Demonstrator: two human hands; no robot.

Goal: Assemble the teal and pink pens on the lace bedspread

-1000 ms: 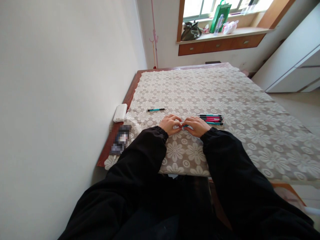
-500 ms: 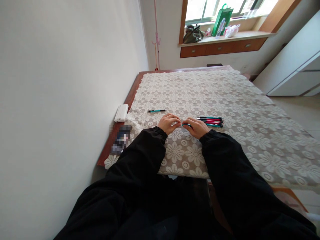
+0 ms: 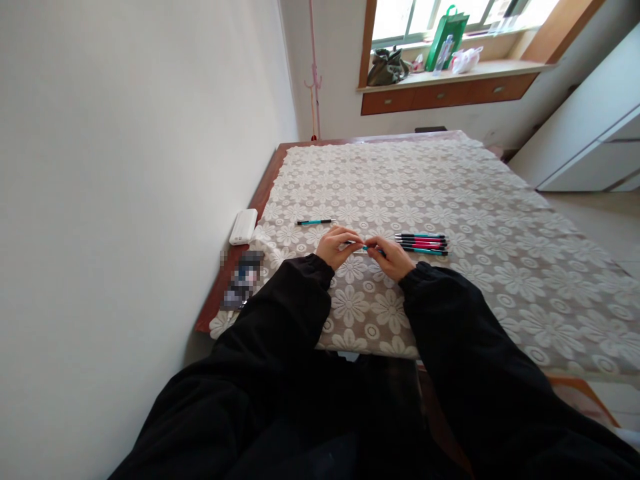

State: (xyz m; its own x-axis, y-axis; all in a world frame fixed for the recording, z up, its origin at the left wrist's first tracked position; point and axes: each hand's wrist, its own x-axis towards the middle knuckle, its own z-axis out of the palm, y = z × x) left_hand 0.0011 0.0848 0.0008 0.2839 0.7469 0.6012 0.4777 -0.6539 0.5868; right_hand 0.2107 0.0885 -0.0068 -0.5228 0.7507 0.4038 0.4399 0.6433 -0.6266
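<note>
The left hand and the right hand are meeting over the lace tablecloth, each pinching one end of a teal pen held level between them, just left of the row of pens lying on the cloth. It looks as if the pen is being pulled apart or pushed together at its middle, so a straight, steady pull or push along its length is called for. A single pen is lying beyond the left hand.
</note>
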